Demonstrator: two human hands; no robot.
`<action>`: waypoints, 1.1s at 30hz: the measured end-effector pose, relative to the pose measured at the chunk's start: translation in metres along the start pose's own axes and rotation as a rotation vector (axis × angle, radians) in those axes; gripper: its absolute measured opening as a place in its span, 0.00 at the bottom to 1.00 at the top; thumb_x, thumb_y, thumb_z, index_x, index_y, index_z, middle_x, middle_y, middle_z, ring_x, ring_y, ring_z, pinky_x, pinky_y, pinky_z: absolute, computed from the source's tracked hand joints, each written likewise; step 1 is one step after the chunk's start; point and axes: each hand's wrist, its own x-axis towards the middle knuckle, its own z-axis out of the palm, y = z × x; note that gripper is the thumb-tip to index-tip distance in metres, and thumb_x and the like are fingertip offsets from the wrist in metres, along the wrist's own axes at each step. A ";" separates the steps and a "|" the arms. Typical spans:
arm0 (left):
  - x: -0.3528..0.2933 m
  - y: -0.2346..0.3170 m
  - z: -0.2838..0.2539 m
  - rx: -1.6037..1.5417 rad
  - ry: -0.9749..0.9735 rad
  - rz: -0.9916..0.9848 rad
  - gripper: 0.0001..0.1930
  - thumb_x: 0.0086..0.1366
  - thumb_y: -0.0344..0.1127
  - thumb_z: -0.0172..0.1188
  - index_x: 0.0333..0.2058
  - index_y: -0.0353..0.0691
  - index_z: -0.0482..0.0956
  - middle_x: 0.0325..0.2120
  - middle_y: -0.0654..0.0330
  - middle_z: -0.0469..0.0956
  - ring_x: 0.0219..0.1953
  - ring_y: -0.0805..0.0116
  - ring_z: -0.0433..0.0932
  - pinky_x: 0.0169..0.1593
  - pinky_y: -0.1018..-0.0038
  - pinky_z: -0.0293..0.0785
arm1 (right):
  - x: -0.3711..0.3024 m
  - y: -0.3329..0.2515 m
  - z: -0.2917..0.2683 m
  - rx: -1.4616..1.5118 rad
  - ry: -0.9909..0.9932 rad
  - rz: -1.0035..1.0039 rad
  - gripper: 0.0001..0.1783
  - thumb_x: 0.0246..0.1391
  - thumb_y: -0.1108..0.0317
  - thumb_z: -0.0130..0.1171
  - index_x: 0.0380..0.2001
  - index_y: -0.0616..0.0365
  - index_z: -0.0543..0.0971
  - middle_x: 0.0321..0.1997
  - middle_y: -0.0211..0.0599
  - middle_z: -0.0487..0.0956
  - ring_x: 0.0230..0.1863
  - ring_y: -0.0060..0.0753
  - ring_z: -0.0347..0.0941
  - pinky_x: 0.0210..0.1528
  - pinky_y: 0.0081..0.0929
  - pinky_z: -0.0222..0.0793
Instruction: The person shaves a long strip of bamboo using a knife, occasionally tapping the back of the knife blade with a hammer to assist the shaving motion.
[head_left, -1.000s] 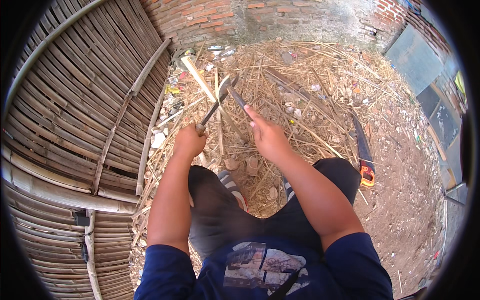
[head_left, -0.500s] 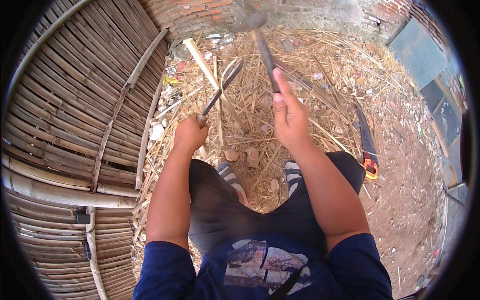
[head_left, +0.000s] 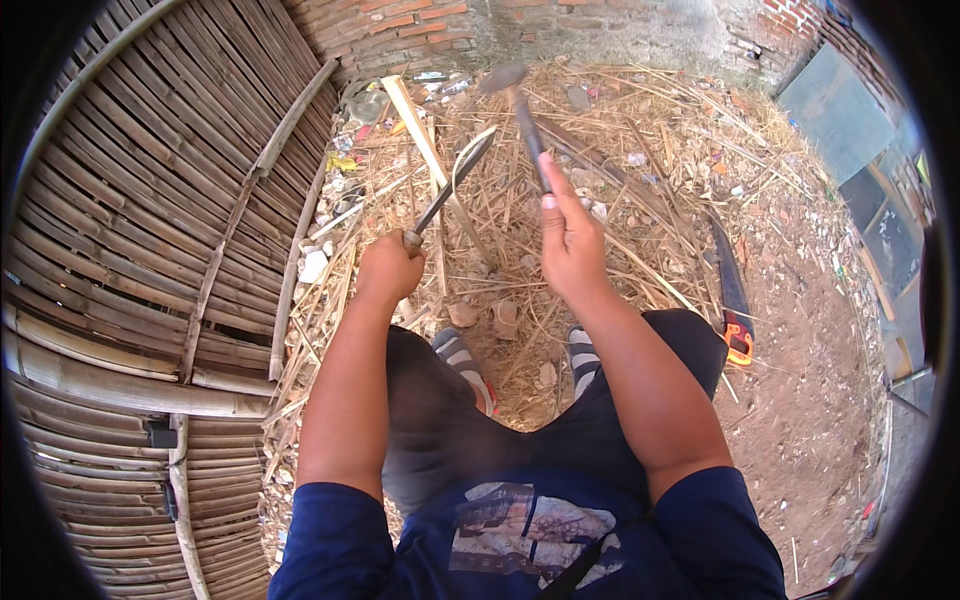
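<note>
My left hand (head_left: 391, 268) is closed round the handle of a long dark-bladed machete (head_left: 452, 186), whose tip points away and to the right. Its blade crosses a pale bamboo strip (head_left: 416, 122) that slants up from the littered ground. A thin curved sliver stands beside the blade near its tip; whether the blade is sunk in the strip, I cannot tell. In my right hand (head_left: 574, 238) is a hammer (head_left: 527, 125), gripped by its dark handle with the index finger lying along it. The hammer's head, slightly blurred, is raised beyond the machete tip and apart from it.
A handsaw (head_left: 733, 290) with an orange handle lies on the ground to the right. Bamboo scraps (head_left: 640, 150) and stones cover the ground ahead. A slatted bamboo wall (head_left: 150, 200) stands left, a brick wall (head_left: 620, 40) at the far side, and a grey-blue panel (head_left: 838, 105) at right.
The hammer and my right hand have come slightly nearer and lower. My left hand and the machete have shifted a little to the right. Both grips are the same.
</note>
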 end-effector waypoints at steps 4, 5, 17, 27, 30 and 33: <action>0.005 0.014 -0.001 0.035 -0.030 0.002 0.17 0.62 0.43 0.65 0.42 0.35 0.80 0.37 0.43 0.83 0.44 0.44 0.82 0.50 0.55 0.78 | 0.001 0.019 -0.002 -0.035 0.027 -0.090 0.27 0.71 0.65 0.49 0.70 0.30 0.68 0.26 0.38 0.79 0.18 0.29 0.71 0.25 0.31 0.67; 0.006 0.017 -0.002 0.040 -0.035 -0.002 0.17 0.62 0.43 0.65 0.42 0.35 0.80 0.38 0.43 0.83 0.44 0.45 0.82 0.50 0.55 0.78 | -0.002 0.021 -0.001 -0.080 -0.058 -0.013 0.27 0.71 0.65 0.50 0.70 0.30 0.68 0.29 0.41 0.80 0.19 0.32 0.73 0.26 0.32 0.69; 0.012 0.001 0.004 0.072 -0.032 -0.043 0.17 0.61 0.43 0.65 0.42 0.35 0.80 0.38 0.43 0.84 0.44 0.44 0.83 0.50 0.55 0.79 | 0.006 0.009 0.006 -0.017 -0.242 0.189 0.24 0.72 0.63 0.48 0.69 0.32 0.69 0.34 0.43 0.84 0.19 0.31 0.71 0.29 0.33 0.70; 0.010 0.019 0.005 0.048 -0.088 -0.078 0.16 0.62 0.42 0.65 0.42 0.37 0.80 0.38 0.44 0.84 0.44 0.45 0.83 0.48 0.55 0.79 | 0.007 0.016 0.006 -0.288 -0.485 0.281 0.25 0.70 0.64 0.48 0.68 0.33 0.69 0.26 0.49 0.80 0.28 0.48 0.80 0.34 0.43 0.73; 0.009 0.009 0.011 0.052 -0.076 -0.057 0.16 0.62 0.43 0.65 0.42 0.37 0.80 0.38 0.45 0.84 0.44 0.45 0.83 0.49 0.55 0.79 | -0.007 0.038 0.024 -0.291 -0.469 0.190 0.25 0.71 0.61 0.48 0.68 0.30 0.69 0.25 0.51 0.80 0.30 0.56 0.80 0.36 0.47 0.73; 0.006 0.007 0.015 0.025 -0.070 -0.064 0.16 0.63 0.43 0.65 0.42 0.37 0.80 0.39 0.45 0.84 0.45 0.46 0.83 0.49 0.55 0.79 | -0.005 0.029 0.024 -0.257 -0.445 0.236 0.25 0.71 0.61 0.47 0.69 0.31 0.68 0.30 0.46 0.82 0.28 0.48 0.76 0.35 0.42 0.72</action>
